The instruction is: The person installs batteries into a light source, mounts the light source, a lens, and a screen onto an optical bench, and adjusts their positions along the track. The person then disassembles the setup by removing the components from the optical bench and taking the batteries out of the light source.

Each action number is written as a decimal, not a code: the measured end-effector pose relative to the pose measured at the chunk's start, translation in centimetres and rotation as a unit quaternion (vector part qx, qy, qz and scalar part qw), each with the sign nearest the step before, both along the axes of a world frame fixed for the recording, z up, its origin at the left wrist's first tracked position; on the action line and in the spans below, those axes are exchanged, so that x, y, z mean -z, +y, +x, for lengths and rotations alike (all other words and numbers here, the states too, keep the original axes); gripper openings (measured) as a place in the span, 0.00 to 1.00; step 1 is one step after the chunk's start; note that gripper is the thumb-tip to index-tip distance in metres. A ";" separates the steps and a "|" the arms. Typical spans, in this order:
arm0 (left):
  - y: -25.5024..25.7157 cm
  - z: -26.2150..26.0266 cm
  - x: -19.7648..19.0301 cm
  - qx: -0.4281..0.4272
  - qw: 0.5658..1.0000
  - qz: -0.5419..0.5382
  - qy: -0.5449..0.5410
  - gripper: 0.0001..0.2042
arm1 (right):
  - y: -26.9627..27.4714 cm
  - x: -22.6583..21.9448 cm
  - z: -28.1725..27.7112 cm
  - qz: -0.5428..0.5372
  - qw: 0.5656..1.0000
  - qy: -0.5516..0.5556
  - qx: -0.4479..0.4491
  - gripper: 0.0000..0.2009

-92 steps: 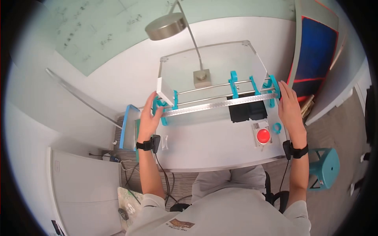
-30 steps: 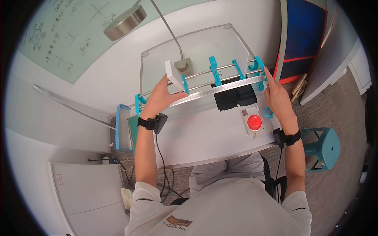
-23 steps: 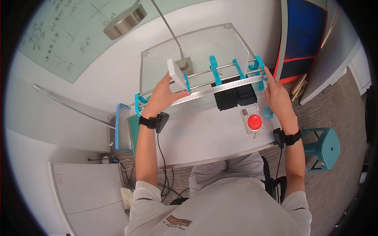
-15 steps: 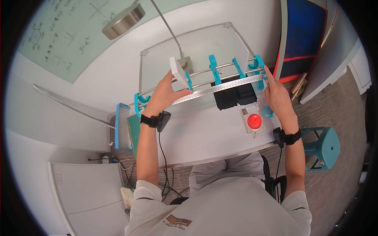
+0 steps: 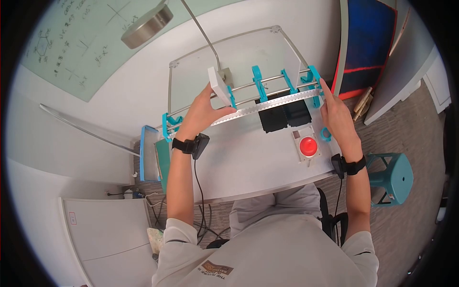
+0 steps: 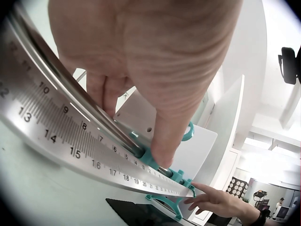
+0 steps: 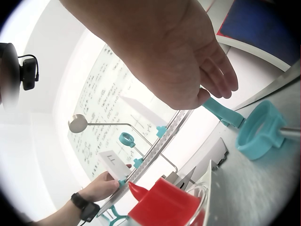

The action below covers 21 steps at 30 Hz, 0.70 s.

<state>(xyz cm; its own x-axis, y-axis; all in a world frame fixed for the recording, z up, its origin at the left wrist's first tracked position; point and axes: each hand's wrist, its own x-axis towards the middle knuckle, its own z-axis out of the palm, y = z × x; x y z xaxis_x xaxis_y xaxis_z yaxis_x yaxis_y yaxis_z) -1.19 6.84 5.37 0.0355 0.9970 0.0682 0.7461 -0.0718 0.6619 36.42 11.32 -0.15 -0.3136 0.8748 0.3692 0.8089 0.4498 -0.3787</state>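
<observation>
An optical bench with two metal rods, teal brackets and a ruler [image 5: 267, 104] spans the white table. My left hand [image 5: 198, 114] holds a white panel [image 5: 219, 88] at its teal slider [image 6: 149, 159], thumb at the front and fingers behind. That panel bears a letter F in the right wrist view. My right hand [image 5: 338, 118] rests against the teal right end bracket [image 5: 313, 76], its index finger fairly straight along it. Between the hands stand a teal ring holder [image 5: 258, 82] and another teal slider [image 5: 288, 80] with a second white panel [image 7: 141, 109].
A black pad [image 5: 273, 119] lies below the rods. Nearer me sit a red round piece [image 5: 308, 147] on a small board and a loose teal ring [image 5: 325, 134]. A metal lamp [image 5: 147, 26] leans over the back left. A teal stool [image 5: 394, 177] stands right of the table.
The left hand has moved from the bench's left end and slid the white panel rightward along the rods, closer to the ring holder. The right hand stays at the right end bracket.
</observation>
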 end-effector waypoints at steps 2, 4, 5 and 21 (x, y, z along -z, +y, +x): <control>0.1 0.0 0.2 0.011 1.000 0.018 -0.004 0.45 | 0.0 0.0 0.0 0.004 1.000 0.001 -0.002 0.36; 0.1 0.1 0.6 0.002 0.999 0.034 -0.004 0.40 | 0.1 0.1 0.1 0.006 1.000 0.003 -0.004 0.36; 0.2 0.1 0.8 -0.007 0.999 0.050 -0.004 0.35 | 0.1 0.2 0.1 0.009 1.000 0.005 -0.006 0.36; 0.3 0.4 0.7 0.003 0.999 0.052 -0.010 0.34 | 0.2 0.3 0.2 0.009 1.000 0.003 -0.005 0.35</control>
